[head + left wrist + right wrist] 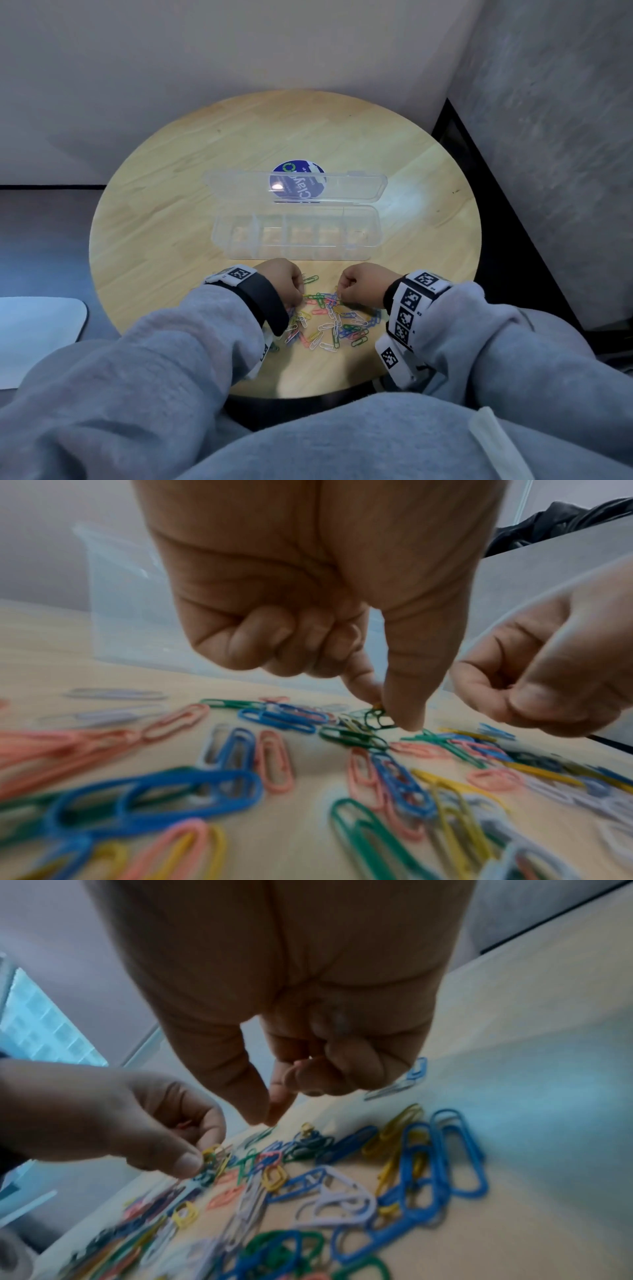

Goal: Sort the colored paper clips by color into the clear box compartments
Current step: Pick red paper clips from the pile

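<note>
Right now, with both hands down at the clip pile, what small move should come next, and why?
Probably lift the left hand with the green clip its thumb and forefinger pinch, freeing it from the pile. The clear box lies open just beyond, its compartments seemingly empty. Whether the right hand holds anything is unclear.

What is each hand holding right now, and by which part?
The left hand pinches a green paper clip by its upper end, thumb against forefinger. The right hand has thumb and forefinger tips together; no clip is visible between them.
</note>
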A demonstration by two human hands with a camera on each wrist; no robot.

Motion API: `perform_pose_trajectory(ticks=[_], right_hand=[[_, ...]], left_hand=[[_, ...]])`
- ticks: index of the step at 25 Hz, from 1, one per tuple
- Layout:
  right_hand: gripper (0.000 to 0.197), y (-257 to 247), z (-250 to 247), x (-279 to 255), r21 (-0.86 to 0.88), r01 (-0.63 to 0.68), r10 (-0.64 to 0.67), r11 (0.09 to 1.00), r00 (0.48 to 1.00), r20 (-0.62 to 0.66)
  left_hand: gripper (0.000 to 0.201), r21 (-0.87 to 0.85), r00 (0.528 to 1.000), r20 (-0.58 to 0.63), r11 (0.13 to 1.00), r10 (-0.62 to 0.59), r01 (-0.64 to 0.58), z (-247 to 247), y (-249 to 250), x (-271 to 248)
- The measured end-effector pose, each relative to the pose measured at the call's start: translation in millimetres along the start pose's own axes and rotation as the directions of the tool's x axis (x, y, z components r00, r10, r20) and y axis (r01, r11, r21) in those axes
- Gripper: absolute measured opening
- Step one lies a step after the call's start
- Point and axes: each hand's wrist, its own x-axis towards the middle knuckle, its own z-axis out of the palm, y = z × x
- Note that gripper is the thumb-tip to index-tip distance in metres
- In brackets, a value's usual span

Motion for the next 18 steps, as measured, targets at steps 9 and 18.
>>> perform_pose_trajectory(ticks=[9, 18], right_hand=[[0.008, -16.7, 14.0, 2.4, -0.315, 0.069, -0.081, 0.946, 0.996, -0.024], [0.008, -11.6, 12.5, -1.6, -0.267, 0.102, -0.116, 0.958, 0.993, -0.036]], left_hand=[[0.018, 0.009, 0.995, -0.096, 1.000, 0.023, -0.022, 0.9, 0.9, 2.6], [0.012, 0.138, 0.996, 0.004, 0.987, 0.087, -0.087, 7.1, 13.5, 1.3]])
